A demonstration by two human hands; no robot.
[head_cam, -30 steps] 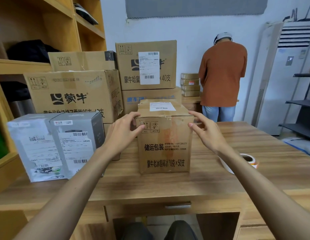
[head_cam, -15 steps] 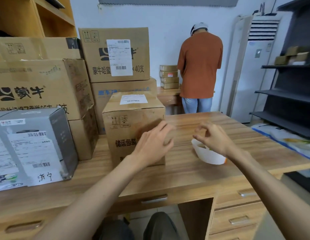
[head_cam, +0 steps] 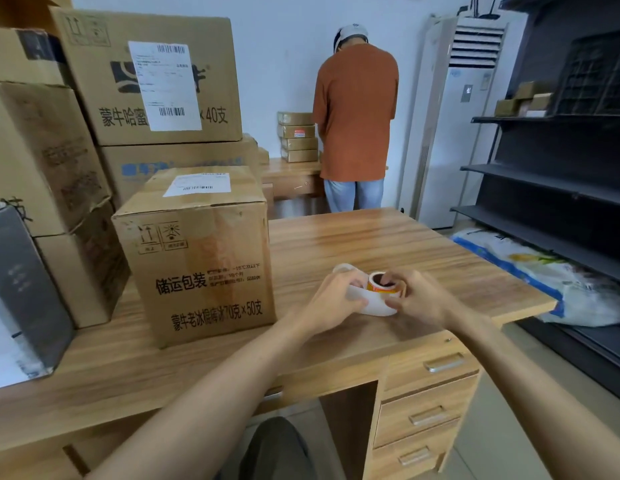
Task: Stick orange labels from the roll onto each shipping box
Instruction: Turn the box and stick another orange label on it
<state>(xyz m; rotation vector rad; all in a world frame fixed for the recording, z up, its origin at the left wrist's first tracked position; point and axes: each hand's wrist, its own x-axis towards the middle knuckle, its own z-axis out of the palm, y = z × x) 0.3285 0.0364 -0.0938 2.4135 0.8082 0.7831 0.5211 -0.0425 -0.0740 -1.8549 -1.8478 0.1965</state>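
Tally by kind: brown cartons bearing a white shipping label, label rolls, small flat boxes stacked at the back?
brown cardboard cartons with white shipping label: 2
orange label roll: 1
small flat brown boxes, back stack: 4
Total: 7

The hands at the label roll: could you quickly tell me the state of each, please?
Left hand: closed, pinching the loose white backing strip.
Right hand: closed, gripping the label roll.

My left hand (head_cam: 331,303) and right hand (head_cam: 419,299) are bare, as are both forearms as far as they show; on my legs, plain dark grey trousers (head_cam: 277,448).
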